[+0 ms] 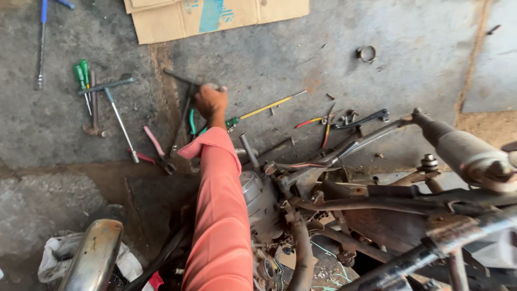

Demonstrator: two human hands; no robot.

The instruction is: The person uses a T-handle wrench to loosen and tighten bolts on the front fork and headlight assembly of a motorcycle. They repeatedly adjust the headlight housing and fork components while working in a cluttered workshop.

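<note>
Reaching out over the concrete floor, one hand in a long pink sleeve comes down on a dark metal bar that lies among scattered tools. Its fingers are curled over the bar's upper end, though whether they are clamped tight on it I cannot tell. Which hand it is I cannot say for sure; it seems to be the right one, and the other hand is out of view.

Just beside the hand lies a green-handled tool, and past it a long yellow screwdriver points toward the right. Pink-handled pliers rest lower left of the bar. Farther left are a T-shaped wrench, a pair of green screwdrivers and a hammer. A blue-handled rod lies near the floor's upper left corner, and flattened cardboard runs along its top edge. A metal ring clamp sits alone toward the upper right.

Between the person and the tools stands a stripped, rusty motorcycle frame with its engine; the sleeve crosses in front of it. A chrome exhaust pipe is cut off at the bottom edge, over a white rag. Small bits near the frame are too tiny to name.
</note>
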